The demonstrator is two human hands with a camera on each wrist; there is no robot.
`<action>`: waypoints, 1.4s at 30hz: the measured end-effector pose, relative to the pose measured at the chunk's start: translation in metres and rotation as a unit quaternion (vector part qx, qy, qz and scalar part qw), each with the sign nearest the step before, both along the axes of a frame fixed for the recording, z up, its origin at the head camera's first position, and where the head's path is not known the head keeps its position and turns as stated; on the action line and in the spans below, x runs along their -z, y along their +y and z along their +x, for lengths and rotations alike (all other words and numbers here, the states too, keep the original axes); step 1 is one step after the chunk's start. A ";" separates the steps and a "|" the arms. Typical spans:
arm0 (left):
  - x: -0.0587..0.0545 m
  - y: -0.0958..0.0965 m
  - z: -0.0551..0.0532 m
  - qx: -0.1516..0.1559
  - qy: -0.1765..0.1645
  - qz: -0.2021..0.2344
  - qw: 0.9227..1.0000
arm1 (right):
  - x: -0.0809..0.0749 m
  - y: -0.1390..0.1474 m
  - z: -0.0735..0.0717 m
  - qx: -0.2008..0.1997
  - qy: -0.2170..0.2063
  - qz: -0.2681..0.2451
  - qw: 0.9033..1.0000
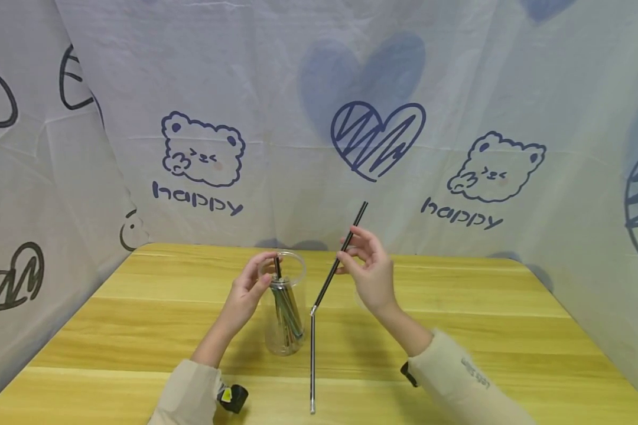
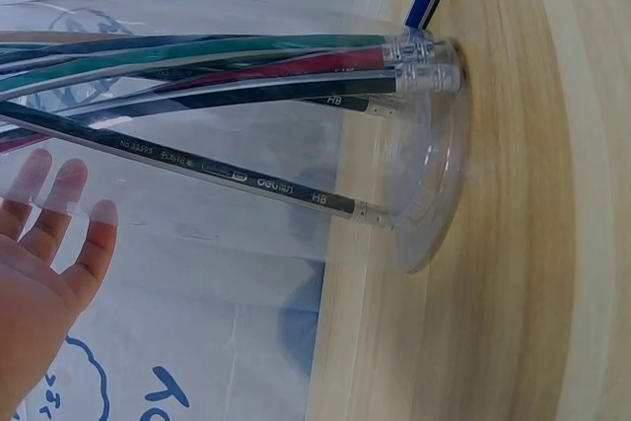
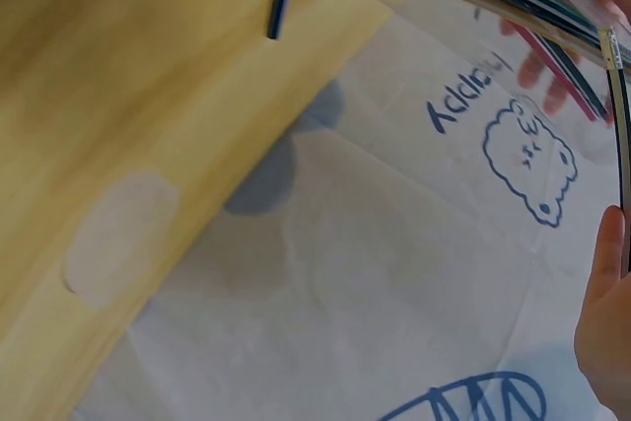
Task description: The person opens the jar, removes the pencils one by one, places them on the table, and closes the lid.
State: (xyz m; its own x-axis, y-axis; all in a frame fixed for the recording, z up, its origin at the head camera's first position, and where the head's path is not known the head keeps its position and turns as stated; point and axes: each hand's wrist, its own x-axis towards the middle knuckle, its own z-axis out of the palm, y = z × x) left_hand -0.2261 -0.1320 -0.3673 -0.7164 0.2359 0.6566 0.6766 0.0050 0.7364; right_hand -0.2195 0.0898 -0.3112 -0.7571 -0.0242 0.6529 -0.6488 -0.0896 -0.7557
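Observation:
A clear plastic jar [image 1: 269,330] stands upright on the table, with several pencils [image 1: 287,310] leaning inside it. My left hand [image 1: 246,292] grips the jar near its rim, thumb in front and fingers behind. In the left wrist view the pencils [image 2: 266,56] have green, red and black barrels, with eraser ends at the jar's base. To the jar's right, my right hand [image 1: 374,274] pinches a dark pencil [image 1: 326,284] between thumb and fingers, tilted with its eraser end down. Another dark pencil [image 1: 312,360] lies on the table below it.
The yellow wood-grain table [image 1: 510,330] backs onto a white cloth [image 1: 276,77] printed with bears and hearts. A pale, see-through disc [image 3: 123,239] lies on the table near its far edge in the right wrist view. Black straps [image 1: 234,398] show at both sleeves.

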 end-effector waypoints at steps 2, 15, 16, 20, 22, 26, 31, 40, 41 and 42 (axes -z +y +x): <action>0.000 0.000 0.000 0.001 -0.001 0.001 1.000 | 0.005 0.000 0.000 -0.002 -0.017 0.007 1.000; 0.002 -0.001 -0.001 -0.001 -0.001 0.009 1.000 | 0.031 -0.002 0.002 -0.005 -0.096 0.064 0.993; 0.002 -0.001 0.000 -0.002 -0.001 0.010 1.000 | 0.033 -0.002 0.002 -0.007 -0.104 0.065 0.992; 0.002 -0.001 0.000 -0.002 0.000 0.012 1.000 | 0.040 -0.003 0.004 -0.013 -0.146 0.072 0.987; 0.001 -0.001 0.000 -0.003 0.000 0.010 1.000 | 0.044 -0.003 0.005 -0.016 -0.169 0.074 0.983; 0.001 -0.001 -0.001 -0.002 -0.004 0.007 1.000 | 0.052 -0.003 0.006 -0.028 -0.221 0.073 0.972; 0.001 -0.001 -0.001 -0.002 -0.003 0.003 1.000 | 0.063 -0.002 0.006 -0.043 -0.265 0.086 0.959; 0.000 0.000 0.001 -0.007 -0.005 -0.001 1.000 | 0.075 -0.001 0.005 -0.046 -0.298 0.122 0.946; 0.000 0.000 0.001 -0.007 -0.006 -0.001 1.000 | 0.075 -0.001 0.005 -0.044 -0.304 0.127 0.943; 0.000 0.000 0.001 -0.007 -0.007 -0.001 1.000 | 0.076 -0.001 0.004 -0.042 -0.311 0.132 0.940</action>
